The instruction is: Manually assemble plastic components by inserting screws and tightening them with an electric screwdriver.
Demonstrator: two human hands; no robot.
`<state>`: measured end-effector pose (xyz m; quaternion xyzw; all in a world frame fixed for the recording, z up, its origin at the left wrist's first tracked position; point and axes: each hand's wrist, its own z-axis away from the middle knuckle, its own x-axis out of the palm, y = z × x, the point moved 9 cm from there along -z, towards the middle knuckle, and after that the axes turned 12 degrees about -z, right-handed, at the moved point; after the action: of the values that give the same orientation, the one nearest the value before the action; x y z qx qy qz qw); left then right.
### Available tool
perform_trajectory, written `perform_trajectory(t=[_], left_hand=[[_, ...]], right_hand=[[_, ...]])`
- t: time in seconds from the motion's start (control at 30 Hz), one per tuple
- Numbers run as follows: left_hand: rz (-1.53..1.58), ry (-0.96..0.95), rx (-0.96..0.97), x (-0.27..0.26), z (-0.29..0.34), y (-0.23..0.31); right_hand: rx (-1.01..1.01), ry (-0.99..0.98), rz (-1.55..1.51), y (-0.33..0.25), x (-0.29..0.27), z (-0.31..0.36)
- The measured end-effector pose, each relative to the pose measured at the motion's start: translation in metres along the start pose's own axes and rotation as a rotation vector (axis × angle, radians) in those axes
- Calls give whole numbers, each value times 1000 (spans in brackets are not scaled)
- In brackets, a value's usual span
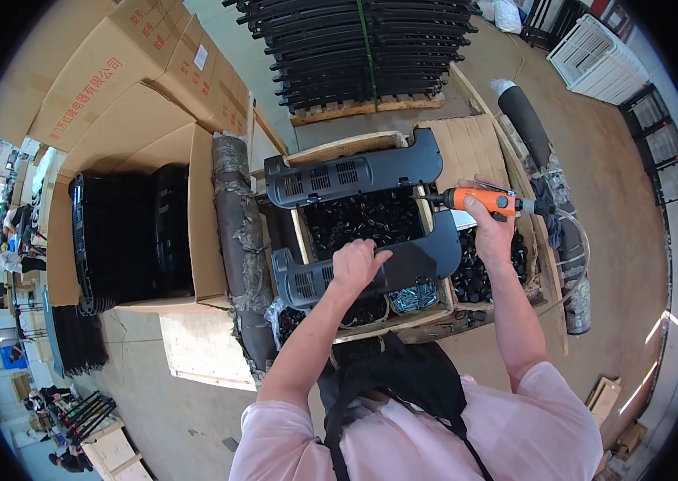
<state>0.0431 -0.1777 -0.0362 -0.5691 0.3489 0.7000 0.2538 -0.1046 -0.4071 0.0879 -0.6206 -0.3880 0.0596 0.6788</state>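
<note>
My right hand (493, 228) is closed round an orange pneumatic screwdriver (475, 200) held level. Its thin bit points left, near the right end of the far black plastic cover (371, 172). My left hand (357, 266) grips the nearer black plastic cover (407, 264) at its far edge, with the thumb out to the right. Both covers have slotted vents at the left and lie across a wooden bin frame. Between them, a compartment is full of small black parts (363, 220). The tips of my left fingers are hidden behind the cover edge.
Silver screws (413, 298) fill a near compartment; black round parts (475, 276) fill one at right. An open carton (204, 216) of black panels stands left, beyond a padded roll (236, 208). A clear hose (583, 240) loops right of the bin. Stacked black parts (323, 56) stand ahead.
</note>
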Motion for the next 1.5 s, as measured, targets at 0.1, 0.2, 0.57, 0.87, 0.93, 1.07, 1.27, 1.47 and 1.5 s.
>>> perform_trajectory(t=[0.1, 0.2, 0.57, 0.87, 0.93, 1.07, 1.27, 1.47, 1.5], left_hand=[[166, -84, -105, -11, -5, 6], [928, -3, -457, 23, -36, -53], [1788, -6, -903, 87, -66, -54], [1967, -200, -996, 104, -27, -23], [1963, -244, -962, 112, -37, -5], [1866, -262, -926, 113, -62, 29], [1791, -245, -956, 107, -64, 37], [1702, -230, -975, 99, -60, 36], [1686, -226, -988, 98, -59, 36]], right_hand=[[-9, 24, 37, -5, -18, -5], [-1, 7, 61, -7, 3, -12], [-6, -106, 227, 11, 2, -30], [54, -200, 360, 23, 10, -25], [47, -215, 376, 29, 13, -26], [64, -204, 380, 33, 17, -27], [78, -213, 393, 42, 19, -27], [76, -244, 410, 49, 23, -28], [70, -257, 419, 49, 24, -29]])
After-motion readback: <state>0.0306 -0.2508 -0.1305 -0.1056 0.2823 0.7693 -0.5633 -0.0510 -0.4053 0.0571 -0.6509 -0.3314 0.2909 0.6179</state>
